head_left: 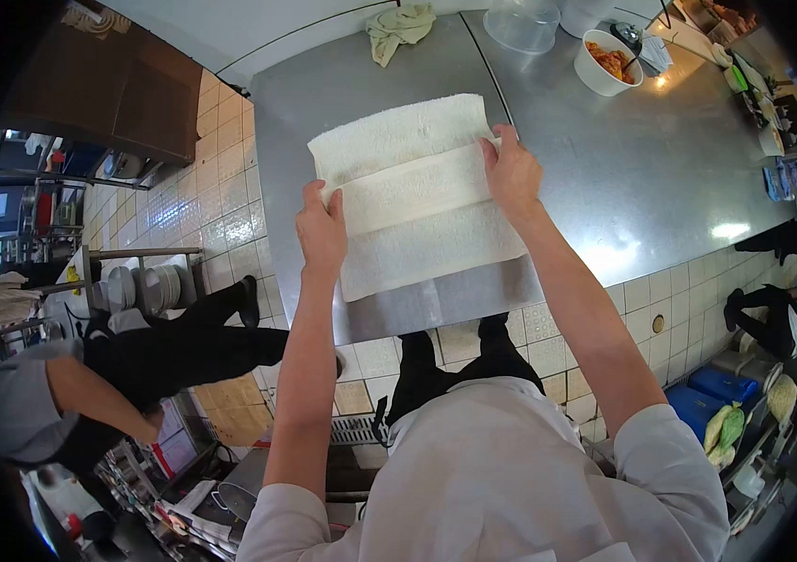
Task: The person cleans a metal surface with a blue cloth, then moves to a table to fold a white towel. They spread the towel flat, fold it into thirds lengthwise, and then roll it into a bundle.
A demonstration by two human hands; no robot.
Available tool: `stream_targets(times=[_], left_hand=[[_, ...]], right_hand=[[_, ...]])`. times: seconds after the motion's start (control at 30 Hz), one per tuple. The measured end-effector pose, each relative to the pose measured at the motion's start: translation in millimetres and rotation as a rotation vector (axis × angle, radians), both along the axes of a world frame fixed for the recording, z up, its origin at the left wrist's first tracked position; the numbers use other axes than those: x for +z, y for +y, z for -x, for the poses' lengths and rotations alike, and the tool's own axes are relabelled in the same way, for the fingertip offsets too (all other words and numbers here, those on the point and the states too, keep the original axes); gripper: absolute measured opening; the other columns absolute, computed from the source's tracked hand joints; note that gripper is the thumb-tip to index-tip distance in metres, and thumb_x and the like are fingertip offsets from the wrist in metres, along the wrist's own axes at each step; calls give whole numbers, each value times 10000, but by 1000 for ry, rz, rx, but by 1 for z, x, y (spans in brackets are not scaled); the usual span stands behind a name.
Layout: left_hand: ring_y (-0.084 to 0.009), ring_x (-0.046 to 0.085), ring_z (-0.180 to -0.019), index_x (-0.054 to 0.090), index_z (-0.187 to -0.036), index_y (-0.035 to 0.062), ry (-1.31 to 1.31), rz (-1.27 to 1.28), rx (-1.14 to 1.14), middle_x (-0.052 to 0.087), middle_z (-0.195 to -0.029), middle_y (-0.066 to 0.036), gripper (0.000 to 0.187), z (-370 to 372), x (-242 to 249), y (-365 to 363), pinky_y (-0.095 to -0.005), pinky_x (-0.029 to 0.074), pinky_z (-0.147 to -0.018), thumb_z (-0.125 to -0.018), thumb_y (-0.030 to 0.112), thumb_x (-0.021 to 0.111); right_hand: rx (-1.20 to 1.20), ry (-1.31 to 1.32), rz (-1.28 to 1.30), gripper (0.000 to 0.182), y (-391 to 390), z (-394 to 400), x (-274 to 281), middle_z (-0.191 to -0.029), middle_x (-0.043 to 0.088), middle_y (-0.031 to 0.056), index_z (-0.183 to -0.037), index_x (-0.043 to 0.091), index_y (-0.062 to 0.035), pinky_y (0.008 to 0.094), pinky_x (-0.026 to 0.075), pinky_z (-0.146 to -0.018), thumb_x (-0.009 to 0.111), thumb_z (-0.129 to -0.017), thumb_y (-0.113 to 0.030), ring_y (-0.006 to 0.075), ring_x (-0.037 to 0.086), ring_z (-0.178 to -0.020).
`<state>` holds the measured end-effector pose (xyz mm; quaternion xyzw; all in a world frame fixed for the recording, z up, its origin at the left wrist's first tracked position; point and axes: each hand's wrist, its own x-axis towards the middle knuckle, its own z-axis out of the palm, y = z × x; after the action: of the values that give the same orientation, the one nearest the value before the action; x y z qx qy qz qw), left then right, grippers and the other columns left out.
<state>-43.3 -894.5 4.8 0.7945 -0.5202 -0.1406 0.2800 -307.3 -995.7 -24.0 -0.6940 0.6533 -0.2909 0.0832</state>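
Note:
A cream-white towel [422,239] lies spread on the steel table, with a raised fold running across its middle. My left hand [322,229] grips the left end of that fold, thumb and fingers pinched together. At the fold's right end, my right hand [513,173] pinches the cloth the same way. The towel's far part and near part lie on either side of the fold, and its near edge is close to the table's front edge.
A crumpled pale green cloth [398,33] lies at the table's back. On the steel table [595,178], a white tub of reddish food [609,64] and a clear plastic container [522,23] stand back right. Another person [183,361] is at left, near stacked plates [164,284]; someone else [778,314] is far right.

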Motion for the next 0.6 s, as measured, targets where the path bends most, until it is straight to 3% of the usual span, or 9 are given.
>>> stream_targets(times=[0.13,0.27,0.37,0.43,0.47,0.53,0.6], left_hand=[[-316,579,-561,484,-1174,9,44,79,-79,565,-637,-165,266,-10,-6,7,-427,443,-585,-952,130,565],[-318,558,-544,483,-1187,10,42,195,-103,535,-612,-160,275,-17,-20,5,-413,448,-570,-953,130,566],[-310,571,-620,473,-1208,18,19,146,-100,563,-727,-165,316,-18,-24,5,-415,461,-607,-943,147,588],[-308,593,-814,514,-1203,28,-18,190,-41,599,-953,-171,346,-17,-24,9,-429,470,-707,-904,156,634],[-308,593,-814,514,-1203,28,-18,190,-43,599,-953,-171,346,-18,-23,15,-429,470,-707,-904,156,634],[-315,561,-1028,582,-1163,32,-388,394,-242,578,-1160,-144,362,-21,-17,30,-435,461,-829,-844,170,686],[-312,552,-1056,614,-1128,32,-373,345,-371,588,-1173,-127,338,-17,-12,42,-433,458,-866,-826,160,694]], right_hand=[[-7,-70,58,256,0,7,0,-838,675,160,-1084,557,-85,481,514,-586,628,-898,-247,377,660,-699],[-8,-103,56,240,4,13,5,-890,657,145,-1072,579,-83,461,520,-616,642,-889,-225,357,650,-757],[102,-49,234,237,15,17,8,-956,629,131,-1054,596,-70,427,519,-690,667,-858,-182,332,622,-851],[302,-44,320,241,25,23,10,-989,612,118,-1017,612,-57,402,502,-763,691,-806,-141,311,586,-935],[300,-43,321,241,32,26,11,-989,612,118,-1017,612,-57,402,502,-763,691,-806,-141,311,586,-935],[526,-37,219,263,43,35,14,-1027,620,113,-1002,623,-36,408,478,-838,691,-753,-87,303,574,-1014],[585,24,210,287,49,46,18,-1059,619,113,-1016,628,-29,411,464,-878,683,-738,-71,296,560,-1061]])
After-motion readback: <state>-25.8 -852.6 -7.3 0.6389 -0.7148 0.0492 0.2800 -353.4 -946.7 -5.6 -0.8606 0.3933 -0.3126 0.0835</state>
